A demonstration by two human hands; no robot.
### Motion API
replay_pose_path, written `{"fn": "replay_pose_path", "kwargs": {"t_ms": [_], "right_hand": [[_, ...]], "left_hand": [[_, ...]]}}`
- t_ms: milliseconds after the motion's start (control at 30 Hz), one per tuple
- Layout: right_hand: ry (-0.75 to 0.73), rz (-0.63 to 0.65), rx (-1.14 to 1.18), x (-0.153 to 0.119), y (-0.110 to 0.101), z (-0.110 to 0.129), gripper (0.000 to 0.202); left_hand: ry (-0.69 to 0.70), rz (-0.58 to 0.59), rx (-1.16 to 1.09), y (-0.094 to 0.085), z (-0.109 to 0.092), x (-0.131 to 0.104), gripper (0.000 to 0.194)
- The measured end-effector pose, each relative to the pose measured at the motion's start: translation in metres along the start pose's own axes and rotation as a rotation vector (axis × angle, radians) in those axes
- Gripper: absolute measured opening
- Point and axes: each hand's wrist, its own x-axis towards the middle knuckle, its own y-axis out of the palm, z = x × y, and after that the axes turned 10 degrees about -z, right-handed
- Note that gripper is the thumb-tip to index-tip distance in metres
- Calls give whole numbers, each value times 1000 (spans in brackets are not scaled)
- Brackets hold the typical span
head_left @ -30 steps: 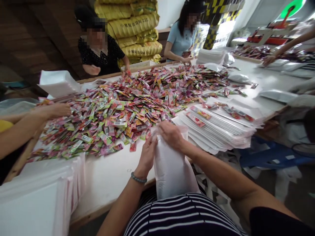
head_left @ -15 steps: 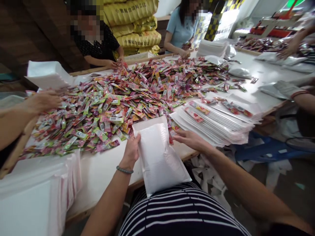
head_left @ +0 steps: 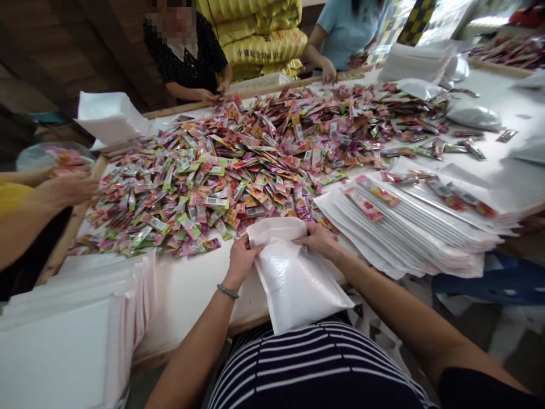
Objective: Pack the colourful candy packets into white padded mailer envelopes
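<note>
A white padded mailer (head_left: 293,278) hangs between my two hands at the table's front edge, its lower end against my striped shirt. My left hand (head_left: 244,261) pinches its upper left side, thumb on the front face. At the upper right corner my right hand (head_left: 317,241) grips the same mailer, fingers closed on its edge. The top of the mailer is creased between the hands; whether anything is inside is hidden. Just beyond it spreads a big heap of small colourful sachets (head_left: 238,170).
Stacked white mailers lie at the front left (head_left: 55,346) and the right (head_left: 409,227), a few sachets on the right stack. Another mailer pile (head_left: 108,119) stands at the back left. A co-worker's hands (head_left: 70,184) reach in from the left; two people stand across the table.
My right hand, earlier open beside the mailer, has closed on its upper right corner. The top edge is now bent and creased. The view has shifted left.
</note>
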Motion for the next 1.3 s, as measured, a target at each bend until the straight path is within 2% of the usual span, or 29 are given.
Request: {"fn": "replay_pose_path", "kwargs": {"t_ms": [100,167,267,333,400,467,533,600,733,900,1000,1167,1300], "right_hand": [[-74,92,-4,4,-2,15,40],[-158,145,-68,3,-4,29,49],[-308,114,-300,-1,-9,46,30],[-404,83,-423,-5,-18,52,23],[-508,112,-492,-10,-30,50,19],[-613,176,-556,-15,-41,43,23],[-714,222,-647,-21,-48,33,32],[-814,211,-761,-27,-50,24,35],[-988,96,-960,-39,-45,15,34],[-1147,-25,-960,-33,-49,11,32],[-1170,23,-927,-25,-51,5,30],[-1099,92,-1008,-23,-49,-6,28],[-1082,134,-1145,-26,-47,-7,30]], "left_hand": [[127,50,192,-5,-9,0,30],[222,31,351,-6,-19,-2,19],[439,2,591,-9,-32,-9,6],[635,49,751,-12,-36,-16,14],[827,114,904,-19,-36,-24,25],[974,146,1041,-26,-31,-32,35],[1066,148,1154,-32,-24,-38,40],[1106,156,1233,-35,-17,-42,44],[1122,196,1288,-38,-8,-45,54],[1172,215,1265,-44,-7,-46,62],[1153,267,1253,-52,-6,-49,64],[1070,323,1268,-60,-1,-57,70],[1103,358,1303,-59,2,-61,72]]}}
